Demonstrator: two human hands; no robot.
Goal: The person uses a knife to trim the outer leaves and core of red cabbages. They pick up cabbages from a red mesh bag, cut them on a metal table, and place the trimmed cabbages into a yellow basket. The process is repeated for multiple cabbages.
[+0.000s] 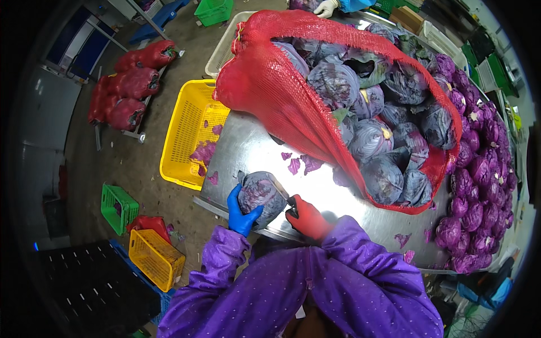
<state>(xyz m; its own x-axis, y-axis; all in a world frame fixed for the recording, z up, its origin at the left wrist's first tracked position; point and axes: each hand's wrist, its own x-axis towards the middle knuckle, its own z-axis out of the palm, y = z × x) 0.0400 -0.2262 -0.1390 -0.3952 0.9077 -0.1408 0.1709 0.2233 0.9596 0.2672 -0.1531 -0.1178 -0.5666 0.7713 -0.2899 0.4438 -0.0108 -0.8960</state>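
Note:
My left hand (244, 213), in a blue glove, grips a red cabbage (261, 196) from its left and near side at the front edge of the steel table (236, 148). In a red glove, my right hand (308, 217) closes around the dark handle of a knife (280, 188). The knife's blade lies against the right side of that cabbage. Beyond my hands, an opened red mesh sack (270, 101) holds several red cabbages (372, 139) with dark outer leaves. Torn purple leaves (310, 164) are scattered on the steel.
Trimmed purple cabbages (477, 181) are piled along the table's right side. A yellow crate (186, 131) with leaf scraps stands off the left edge. Full mesh sacks (133, 84) rest on a low rack farther left. Another person's gloved hand (325, 8) shows at the far side.

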